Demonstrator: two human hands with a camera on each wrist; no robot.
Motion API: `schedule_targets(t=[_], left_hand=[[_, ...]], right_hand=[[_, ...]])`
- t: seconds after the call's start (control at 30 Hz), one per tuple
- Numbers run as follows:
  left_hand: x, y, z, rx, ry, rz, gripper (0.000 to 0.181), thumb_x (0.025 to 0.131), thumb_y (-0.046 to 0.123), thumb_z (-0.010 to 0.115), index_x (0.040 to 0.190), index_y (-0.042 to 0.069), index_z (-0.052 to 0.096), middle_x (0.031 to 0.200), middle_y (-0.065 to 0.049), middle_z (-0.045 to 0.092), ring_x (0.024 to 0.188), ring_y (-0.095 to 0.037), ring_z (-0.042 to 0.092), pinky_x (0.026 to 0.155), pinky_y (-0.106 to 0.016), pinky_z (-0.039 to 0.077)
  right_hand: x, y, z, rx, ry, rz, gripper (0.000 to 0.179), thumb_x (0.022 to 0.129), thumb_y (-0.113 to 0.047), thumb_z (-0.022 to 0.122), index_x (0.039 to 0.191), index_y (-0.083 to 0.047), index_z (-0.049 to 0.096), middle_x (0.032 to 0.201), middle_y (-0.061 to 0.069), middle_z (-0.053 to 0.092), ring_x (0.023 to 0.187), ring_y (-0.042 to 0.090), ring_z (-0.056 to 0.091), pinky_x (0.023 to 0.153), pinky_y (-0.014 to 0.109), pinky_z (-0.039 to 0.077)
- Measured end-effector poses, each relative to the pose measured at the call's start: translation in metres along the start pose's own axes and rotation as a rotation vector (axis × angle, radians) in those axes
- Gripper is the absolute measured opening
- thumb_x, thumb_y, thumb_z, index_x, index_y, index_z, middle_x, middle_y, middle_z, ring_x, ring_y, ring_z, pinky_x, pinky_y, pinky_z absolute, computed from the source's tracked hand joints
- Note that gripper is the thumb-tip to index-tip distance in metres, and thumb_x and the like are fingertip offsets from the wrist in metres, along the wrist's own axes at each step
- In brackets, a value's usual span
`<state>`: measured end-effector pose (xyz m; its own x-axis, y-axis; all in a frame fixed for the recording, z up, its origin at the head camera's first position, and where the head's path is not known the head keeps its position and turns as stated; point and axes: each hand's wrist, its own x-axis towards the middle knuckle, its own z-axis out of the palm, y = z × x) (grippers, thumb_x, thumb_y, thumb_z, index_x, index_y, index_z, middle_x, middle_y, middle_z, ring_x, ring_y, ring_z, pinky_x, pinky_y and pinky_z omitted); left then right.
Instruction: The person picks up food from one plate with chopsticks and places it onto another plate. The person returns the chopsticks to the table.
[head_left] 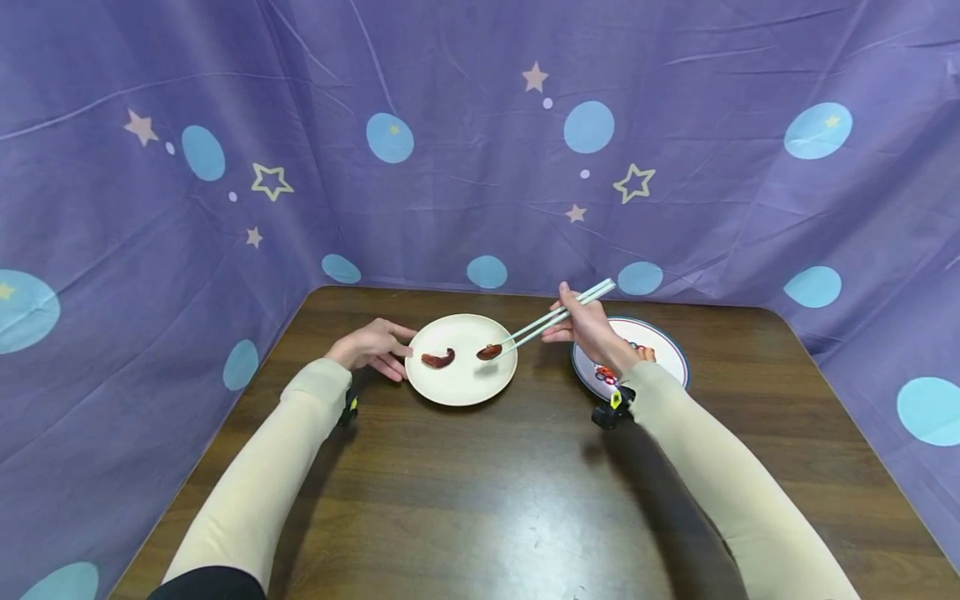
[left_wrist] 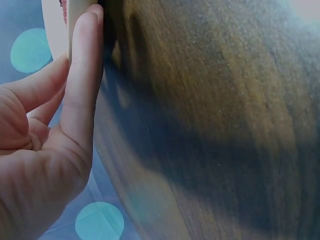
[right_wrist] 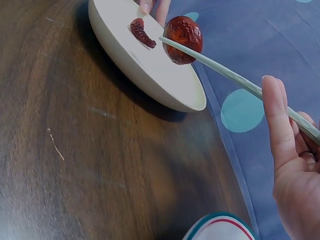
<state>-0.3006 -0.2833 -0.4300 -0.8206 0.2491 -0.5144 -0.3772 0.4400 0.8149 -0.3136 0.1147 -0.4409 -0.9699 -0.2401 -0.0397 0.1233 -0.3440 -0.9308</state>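
My left hand [head_left: 375,344] holds the left rim of a round cream plate [head_left: 461,393], thumb on top and fingers at the outer edge. On the plate's left half lies a dark red, curved octopus tentacle piece [head_left: 438,360], its rows of suckers visible in the right wrist view. With my right hand [head_left: 592,327] I grip a pair of pale green chopsticks [head_left: 557,316], slanting down to the left. Their tips pinch a wrinkled, glossy red date [right_wrist: 184,40] above the plate's right half, where a shadow falls beneath it.
A white plate with a blue rim [head_left: 677,362] stands to the right, partly hidden by my right wrist; red and orange shapes show on it. Both plates rest on a dark wooden table [head_left: 450,492]. A purple patterned curtain [head_left: 465,200] hangs behind and at the sides.
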Motion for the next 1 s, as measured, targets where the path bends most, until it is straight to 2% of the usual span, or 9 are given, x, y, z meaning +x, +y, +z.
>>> schedule_targets(t=[0.17,0.63,1.0], left_hand=[[-0.001,-0.001,0.0,-0.015,-0.005,0.003,0.063,0.105,-0.003,0.06,0.163,-0.001,0.035,0.12,-0.03,0.069,0.073,-0.03,0.077,0.074,-0.044,0.069],[0.0,-0.006,0.001,-0.038,-0.003,-0.003,0.063,0.105,-0.003,0.06,0.162,-0.001,0.035,0.113,-0.028,0.072,0.071,-0.03,0.077,0.072,-0.044,0.069],[-0.003,0.0,0.001,-0.036,-0.013,0.009,0.062,0.105,-0.003,0.059,0.162,-0.002,0.035,0.123,-0.033,0.067,0.07,-0.027,0.077,0.073,-0.042,0.069]], right_hand=[[0.002,0.006,0.005,-0.004,-0.004,-0.001,0.044,0.114,-0.037,0.048,0.101,0.005,0.052,0.071,0.015,0.067,0.058,0.024,0.074,0.063,0.039,0.069],[0.005,0.028,0.023,-0.024,-0.038,-0.011,0.043,0.115,-0.035,0.047,0.101,0.005,0.053,0.072,0.018,0.068,0.058,0.026,0.074,0.062,0.043,0.069],[0.004,0.036,0.039,-0.028,-0.025,-0.041,0.043,0.114,-0.037,0.048,0.099,0.003,0.053,0.076,0.023,0.069,0.058,0.025,0.074,0.059,0.04,0.068]])
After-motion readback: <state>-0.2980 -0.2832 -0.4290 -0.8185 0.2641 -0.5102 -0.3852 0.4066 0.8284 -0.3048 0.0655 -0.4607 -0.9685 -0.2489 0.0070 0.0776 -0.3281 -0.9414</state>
